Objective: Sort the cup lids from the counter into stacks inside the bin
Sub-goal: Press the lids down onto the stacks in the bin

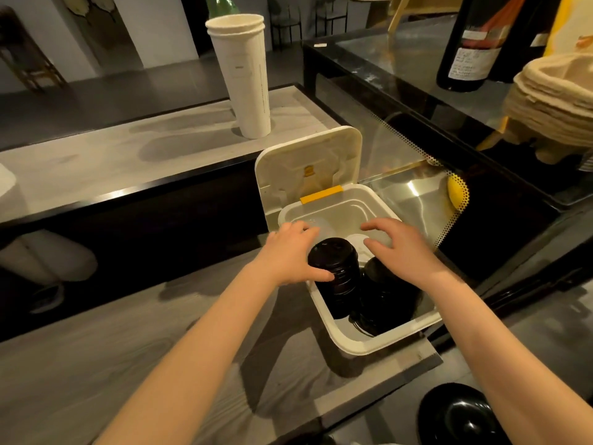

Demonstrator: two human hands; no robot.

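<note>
Head view, the only one. A white square plastic bin [385, 337] sits at the edge of the grey wood-grain counter [96, 348], with its hinged bin cover [305, 162] flipped up behind it.

The left hand [288, 252] is wrapped round the top of a tall stack of black plastic cup lids [335, 271], thumb on the near side and fingers on the far side. It is grasping the stack, which stands in the bin's left half and pokes above the rim.

The right hand [402, 248] is over the bin with fingers spread and bent, above a lower stack of black lids [385, 297] and some white flat lids [359, 244]. Whether it holds one or only hovers, I cannot tell, as the palm hides it.

A glossy black round item [462, 415] lies on the counter at lower right. It may be another lid, but that is unclear. Tall white paper cups [244, 75] stand on the far ledge.

Risks, as a judgement:
- The tall stack looks top-heavy, and a sideways nudge from the left hand could tip it against the lower stack and spill both.
- The bin is close to the counter edge, so pushing down on its near side could tilt it.
- The white lids are tucked between the black stacks and could get buried, mixing the sorts.
</note>
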